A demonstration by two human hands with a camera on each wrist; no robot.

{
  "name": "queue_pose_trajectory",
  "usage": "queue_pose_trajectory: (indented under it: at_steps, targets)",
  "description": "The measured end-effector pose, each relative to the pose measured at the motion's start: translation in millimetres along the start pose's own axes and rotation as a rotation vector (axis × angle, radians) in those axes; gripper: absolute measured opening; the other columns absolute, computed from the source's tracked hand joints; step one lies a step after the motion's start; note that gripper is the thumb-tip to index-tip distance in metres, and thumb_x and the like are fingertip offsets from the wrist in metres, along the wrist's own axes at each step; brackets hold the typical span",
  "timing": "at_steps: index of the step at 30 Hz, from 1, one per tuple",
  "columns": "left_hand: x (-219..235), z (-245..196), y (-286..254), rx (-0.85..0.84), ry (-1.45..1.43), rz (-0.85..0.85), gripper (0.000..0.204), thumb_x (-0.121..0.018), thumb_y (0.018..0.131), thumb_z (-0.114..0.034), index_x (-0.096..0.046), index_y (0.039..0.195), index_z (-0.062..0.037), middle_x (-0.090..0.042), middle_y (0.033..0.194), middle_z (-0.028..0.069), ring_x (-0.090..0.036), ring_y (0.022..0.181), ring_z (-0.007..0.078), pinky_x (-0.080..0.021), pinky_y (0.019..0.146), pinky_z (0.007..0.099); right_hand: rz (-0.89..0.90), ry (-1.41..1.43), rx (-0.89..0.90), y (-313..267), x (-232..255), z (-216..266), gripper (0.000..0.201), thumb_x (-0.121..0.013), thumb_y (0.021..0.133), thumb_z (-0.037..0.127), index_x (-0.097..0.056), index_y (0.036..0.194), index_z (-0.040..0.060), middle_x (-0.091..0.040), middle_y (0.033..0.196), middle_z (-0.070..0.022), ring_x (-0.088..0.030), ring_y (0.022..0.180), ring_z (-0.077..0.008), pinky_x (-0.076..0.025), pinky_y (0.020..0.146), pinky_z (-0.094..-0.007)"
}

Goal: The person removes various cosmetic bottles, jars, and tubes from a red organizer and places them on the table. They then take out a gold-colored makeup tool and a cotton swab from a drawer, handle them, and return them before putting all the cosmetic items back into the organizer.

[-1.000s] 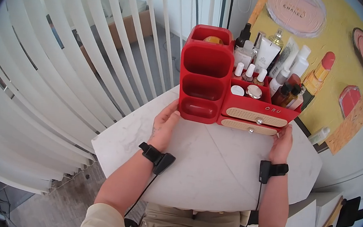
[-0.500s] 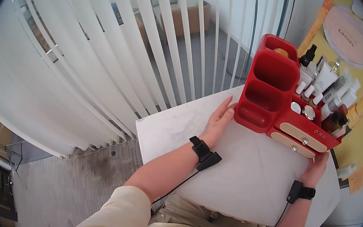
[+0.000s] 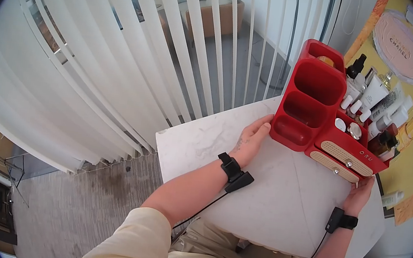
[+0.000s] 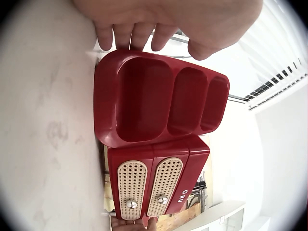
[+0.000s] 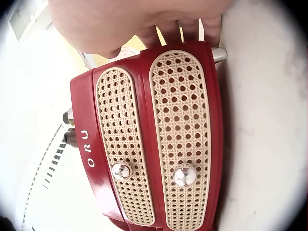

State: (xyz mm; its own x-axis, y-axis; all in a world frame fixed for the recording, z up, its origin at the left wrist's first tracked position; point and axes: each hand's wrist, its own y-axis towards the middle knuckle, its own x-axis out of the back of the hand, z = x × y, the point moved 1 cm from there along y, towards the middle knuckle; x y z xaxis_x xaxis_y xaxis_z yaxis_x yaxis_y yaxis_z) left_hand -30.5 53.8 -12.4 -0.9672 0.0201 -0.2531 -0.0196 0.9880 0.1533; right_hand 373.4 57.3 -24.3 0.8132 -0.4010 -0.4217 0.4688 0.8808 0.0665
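Note:
A red cosmetics organizer (image 3: pixel 328 110) stands on the white marbled table. On its left is a tall holder with stepped compartments; on its right are two drawers with woven fronts and silver knobs (image 5: pixel 185 175), both closed. My left hand (image 3: pixel 251 142) lies along the left side of the tall holder, fingers extended, as the left wrist view shows. At the right end of the drawers, my right hand (image 3: pixel 358 196) touches the side, its fingers (image 5: pixel 171 32) extended behind the edge. Nail polish bottles (image 3: pixel 355 107), jars (image 3: pixel 354 130), tubes and other bottles fill the right part.
The marbled tabletop (image 3: pixel 270 198) stretches in front of the organizer. White vertical blinds (image 3: pixel 131 68) hang at the left. A painted board (image 3: pixel 355 49) with cosmetics pictures leans behind, and a small tube (image 3: pixel 392 199) lies at the right.
The head view has swung left, so the organizer and table appear farther right and tilted. The left hand's fingers, raised beside the holder half a second ago, now lie closer along its side.

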Motion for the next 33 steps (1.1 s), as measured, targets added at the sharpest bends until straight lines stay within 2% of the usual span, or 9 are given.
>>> queue_pose_trajectory:
  at_steps: [2,4,7,13,20,29,31,32,33]
  targets:
    - [0.6,2.4,0.8,0.001,0.006,0.017,0.057,-0.046,0.102,-0.033,-0.036,0.147,0.0009,-0.045,0.146,0.016,-0.041,0.136,0.0229,-0.03,0.112,0.033,-0.002,-0.003,0.005,0.2,0.5,-0.3,0.042,-0.04,0.104,0.042,-0.052,0.124,0.0067,-0.058,0.122,-0.0045,-0.051,0.115,-0.0155,-0.037,0.099,-0.0368]
    - [0.4,1.6,1.0,-0.017,0.06,0.029,0.053,-0.04,0.104,-0.03,-0.035,0.147,-0.0002,-0.043,0.147,0.0177,-0.04,0.137,0.0255,-0.035,0.111,0.0383,0.022,-0.014,0.011,-0.8,0.6,0.9,0.041,-0.039,0.104,0.041,-0.052,0.124,0.0069,-0.059,0.122,-0.0044,-0.052,0.115,-0.0155,-0.038,0.099,-0.0374]
    - [-2.5,-1.3,-1.1,-0.029,0.038,-0.026,0.054,-0.042,0.104,-0.03,-0.032,0.148,-0.0006,-0.043,0.146,0.0184,-0.04,0.137,0.0262,-0.035,0.111,0.0384,0.024,-0.012,0.013,-3.4,-3.4,3.3,0.04,-0.039,0.104,0.04,-0.053,0.122,0.007,-0.059,0.121,-0.0044,-0.052,0.115,-0.0157,-0.038,0.099,-0.0376]
    - [-5.0,-5.9,-3.8,-0.032,-0.02,-0.023,0.057,-0.043,0.104,-0.029,-0.027,0.151,-0.0014,-0.043,0.147,0.0189,-0.041,0.137,0.0272,-0.034,0.112,0.0398,0.017,-0.034,0.019,-9.2,-10.8,7.6,0.04,-0.038,0.104,0.04,-0.054,0.12,0.0067,-0.06,0.12,-0.0045,-0.053,0.114,-0.0161,-0.04,0.097,-0.0376]
    - [-8.6,-14.9,-4.8,0.003,0.036,0.012,0.052,-0.039,0.104,-0.034,-0.042,0.144,-0.0009,-0.046,0.146,0.0119,-0.04,0.137,0.0247,-0.031,0.111,0.0395,0.004,-0.051,0.029,-13.6,-17.9,11.1,0.039,-0.037,0.105,0.039,-0.056,0.116,0.0075,-0.061,0.117,-0.0045,-0.054,0.11,-0.0152,-0.042,0.095,-0.0374]
    - [-7.6,-8.8,-3.1,-0.01,0.013,0.047,0.053,-0.039,0.103,-0.035,-0.042,0.144,-0.0007,-0.047,0.146,0.0121,-0.041,0.136,0.0243,-0.032,0.11,0.0413,-0.042,-0.093,0.061,-20.3,-24.8,15.6,0.04,-0.038,0.104,0.038,-0.058,0.116,0.0063,-0.063,0.107,-0.003,-0.056,0.102,-0.0134,-0.044,0.088,-0.0328]
    - [-5.8,-4.2,-1.2,-0.053,0.011,0.039,0.053,-0.039,0.104,-0.035,-0.041,0.144,-0.0003,-0.046,0.146,0.0126,-0.041,0.136,0.0245,-0.032,0.109,0.0414,-0.001,-0.101,0.059,-16.3,-18.0,10.8,0.04,-0.039,0.103,0.038,-0.059,0.116,0.006,-0.063,0.106,-0.0037,-0.057,0.1,-0.013,-0.045,0.087,-0.0318]
    - [-5.1,-3.0,-0.4,-0.053,0.013,0.038,0.053,-0.04,0.104,-0.035,-0.041,0.144,-0.0003,-0.045,0.147,0.0128,-0.041,0.137,0.0245,-0.032,0.109,0.0412,0.029,-0.089,0.053,-15.9,-17.4,10.4,0.035,-0.04,0.104,0.04,-0.058,0.114,0.0113,-0.063,0.109,0.0007,-0.056,0.102,-0.0122,-0.042,0.088,-0.0336]
    - [-5.8,-3.3,-1.5,-0.042,0.004,0.053,0.053,-0.04,0.104,-0.035,-0.041,0.144,-0.0003,-0.045,0.147,0.0128,-0.041,0.137,0.0245,-0.032,0.109,0.0412,0.01,-0.099,0.056,-17.5,-18.1,11.4,0.035,-0.04,0.104,0.04,-0.058,0.114,0.0113,-0.063,0.109,0.0007,-0.056,0.102,-0.0122,-0.042,0.088,-0.0336]
